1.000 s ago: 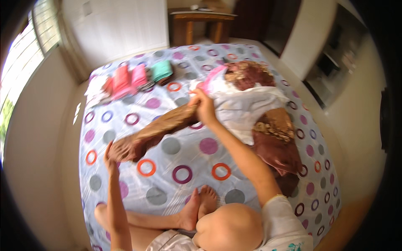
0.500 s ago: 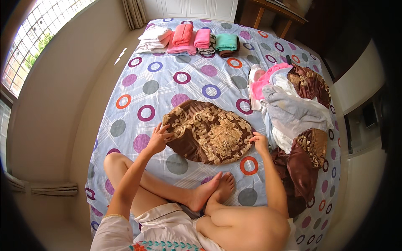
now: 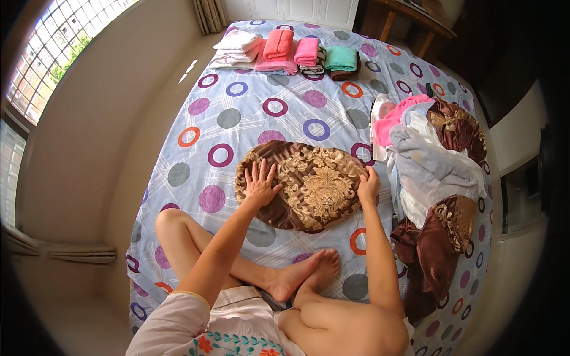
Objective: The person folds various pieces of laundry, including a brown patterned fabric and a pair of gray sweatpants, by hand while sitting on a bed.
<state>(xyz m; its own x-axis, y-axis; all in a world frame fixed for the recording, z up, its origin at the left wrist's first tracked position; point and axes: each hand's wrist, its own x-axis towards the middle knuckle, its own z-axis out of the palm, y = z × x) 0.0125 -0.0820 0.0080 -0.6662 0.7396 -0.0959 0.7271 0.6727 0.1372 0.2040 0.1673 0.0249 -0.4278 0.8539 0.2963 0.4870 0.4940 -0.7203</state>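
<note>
With the brown patterned cloth [image 3: 326, 187] taken as the clock's centre, a white folded stack [image 3: 237, 50] is sitting at eleven o'clock on the dotted bedspread [image 3: 246, 132], apparently set far off so the near area is serving as working room. At nine, the left hand [image 3: 259, 187] is lying palm-down with its fingers spread over the cloth's dark end, probably spreading the pressure to flatten that part. Coral and pink folded pieces [image 3: 278, 47] are standing just before twelve and a teal bundle [image 3: 341, 58] just after it, the row seemingly keeping finished shapes apart. The cloth itself is lying flat before the crossed legs, within easy reach of both arms. At three, the right hand [image 3: 369, 187] is curling its fingers at the cloth's edge, likely steadying it; whether they are pinching I cannot tell. Beyond, from two to four, loose rumpled laundry [image 3: 433, 157] is lying heaped beside it.
</note>
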